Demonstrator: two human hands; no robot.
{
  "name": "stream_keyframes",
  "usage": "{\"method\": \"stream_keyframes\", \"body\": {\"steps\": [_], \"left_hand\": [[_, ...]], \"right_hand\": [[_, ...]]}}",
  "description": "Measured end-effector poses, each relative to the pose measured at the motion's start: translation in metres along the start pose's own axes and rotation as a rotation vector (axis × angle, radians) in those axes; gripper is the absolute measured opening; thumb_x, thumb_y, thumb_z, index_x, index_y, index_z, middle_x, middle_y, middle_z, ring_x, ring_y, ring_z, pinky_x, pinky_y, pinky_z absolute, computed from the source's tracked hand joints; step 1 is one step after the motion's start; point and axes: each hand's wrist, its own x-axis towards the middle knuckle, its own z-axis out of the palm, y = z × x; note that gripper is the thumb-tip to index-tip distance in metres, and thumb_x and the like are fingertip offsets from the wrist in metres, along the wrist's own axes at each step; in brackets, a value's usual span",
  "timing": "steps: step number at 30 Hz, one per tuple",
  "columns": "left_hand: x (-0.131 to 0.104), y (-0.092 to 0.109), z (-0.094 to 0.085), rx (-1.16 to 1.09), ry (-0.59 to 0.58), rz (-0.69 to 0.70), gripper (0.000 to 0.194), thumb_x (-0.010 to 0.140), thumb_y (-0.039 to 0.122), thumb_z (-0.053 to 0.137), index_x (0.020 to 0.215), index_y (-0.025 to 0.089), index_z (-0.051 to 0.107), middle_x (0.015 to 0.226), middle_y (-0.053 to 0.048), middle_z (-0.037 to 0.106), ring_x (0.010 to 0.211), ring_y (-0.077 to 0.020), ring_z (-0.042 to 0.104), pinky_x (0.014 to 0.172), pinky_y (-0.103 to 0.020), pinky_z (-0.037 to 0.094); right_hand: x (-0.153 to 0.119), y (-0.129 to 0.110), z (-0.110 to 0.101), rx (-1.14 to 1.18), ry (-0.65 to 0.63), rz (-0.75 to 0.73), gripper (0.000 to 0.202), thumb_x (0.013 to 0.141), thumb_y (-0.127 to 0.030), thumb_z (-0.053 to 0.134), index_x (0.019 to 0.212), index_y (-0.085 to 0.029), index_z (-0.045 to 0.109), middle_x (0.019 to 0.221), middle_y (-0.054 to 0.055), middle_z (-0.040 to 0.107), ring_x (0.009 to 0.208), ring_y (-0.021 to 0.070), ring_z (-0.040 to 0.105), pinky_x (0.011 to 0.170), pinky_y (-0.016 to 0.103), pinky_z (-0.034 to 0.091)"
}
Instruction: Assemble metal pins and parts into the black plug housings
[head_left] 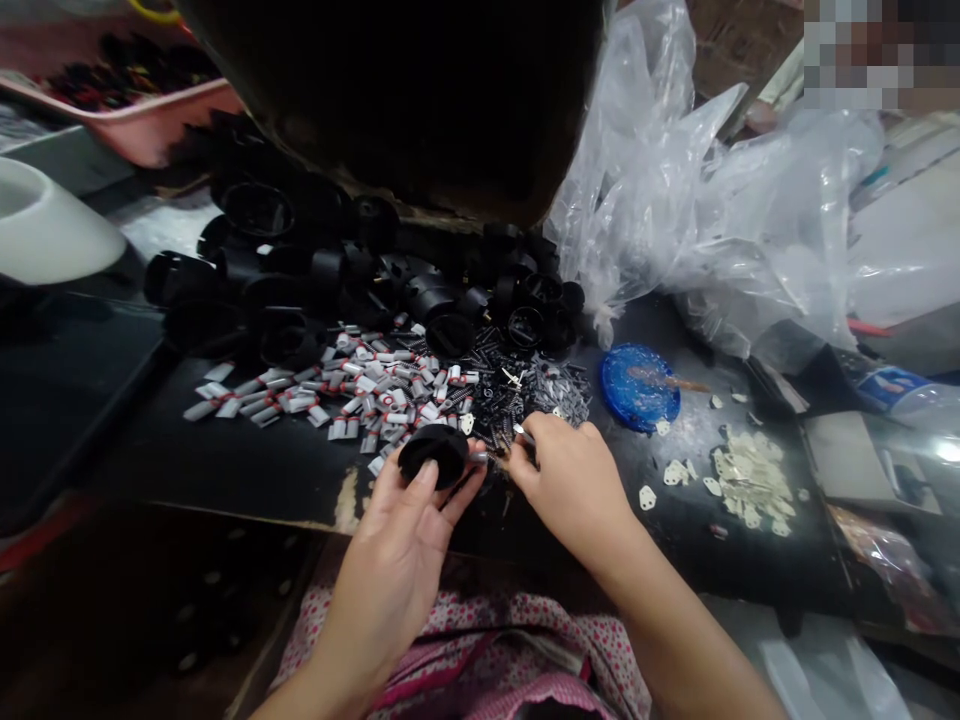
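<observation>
My left hand [409,535] is wrapped round a black round plastic housing [433,457], its hollow side tilted up. A small grey piece [478,456] sticks out beside that housing, close to the left fingertips. My right hand [566,478] is at the near edge of a pile of dark screw-like parts [491,395], fingers curled together. What those fingers pinch is hidden. Left of the dark parts lies a heap of grey-white cylindrical pieces with red bands [375,385]. Small grey parts [559,388] are heaped just beyond my right hand.
More black housings [292,270] are piled at the back. On the right are a blue round lid [637,388] with a stick across it and a heap of small cream plates [754,480]. Clear plastic bags [675,200] stand behind. A pink basket [150,115] is back left.
</observation>
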Motion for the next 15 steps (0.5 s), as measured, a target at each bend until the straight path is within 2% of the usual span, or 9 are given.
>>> {"method": "stream_keyframes", "body": {"steps": [5, 7, 10, 12, 15], "left_hand": [[0.0, 0.001, 0.002, 0.019, -0.008, 0.024, 0.013, 0.086, 0.026, 0.069, 0.099, 0.023, 0.071, 0.107, -0.004, 0.074, 0.113, -0.0227, 0.066, 0.105, -0.043, 0.05], [0.0, 0.003, 0.003, 0.005, -0.012, 0.027, 0.012, 0.087, 0.025, 0.069, 0.098, 0.022, 0.07, 0.106, -0.004, 0.074, 0.111, -0.023, 0.067, 0.104, -0.043, 0.052], [0.001, 0.006, 0.008, -0.04, -0.009, -0.036, 0.013, 0.088, 0.024, 0.067, 0.1, 0.021, 0.069, 0.108, -0.007, 0.075, 0.108, -0.0235, 0.068, 0.099, -0.042, 0.055], [0.001, 0.006, 0.011, -0.067, 0.002, -0.101, 0.013, 0.089, 0.022, 0.065, 0.101, 0.02, 0.069, 0.111, -0.008, 0.075, 0.108, -0.0239, 0.069, 0.096, -0.043, 0.057], [0.0, 0.005, 0.014, -0.087, 0.036, -0.142, 0.013, 0.089, 0.021, 0.065, 0.101, 0.02, 0.069, 0.11, -0.008, 0.075, 0.107, -0.0233, 0.07, 0.096, -0.042, 0.057]], "right_hand": [[0.006, -0.002, 0.001, -0.044, 0.015, -0.015, 0.017, 0.094, -0.023, 0.048, 0.09, -0.016, 0.063, 0.091, 0.008, 0.072, 0.08, 0.0229, 0.066, 0.077, 0.037, 0.039], [0.003, -0.003, 0.0, 0.015, 0.027, -0.033, 0.014, 0.092, -0.023, 0.051, 0.086, -0.017, 0.062, 0.088, 0.006, 0.072, 0.078, 0.0216, 0.065, 0.076, 0.036, 0.039], [-0.009, -0.002, 0.0, 0.211, 0.084, -0.063, 0.009, 0.088, -0.024, 0.057, 0.082, -0.019, 0.062, 0.084, 0.002, 0.071, 0.075, 0.0182, 0.063, 0.075, 0.033, 0.039], [-0.017, -0.001, 0.001, 0.367, 0.128, -0.076, 0.005, 0.087, -0.022, 0.06, 0.086, -0.019, 0.063, 0.086, 0.002, 0.07, 0.077, 0.017, 0.062, 0.075, 0.03, 0.041], [-0.027, 0.001, 0.004, 0.61, 0.158, -0.084, 0.008, 0.087, -0.019, 0.059, 0.093, -0.019, 0.065, 0.091, 0.002, 0.07, 0.084, 0.0162, 0.064, 0.076, 0.027, 0.045]]}}
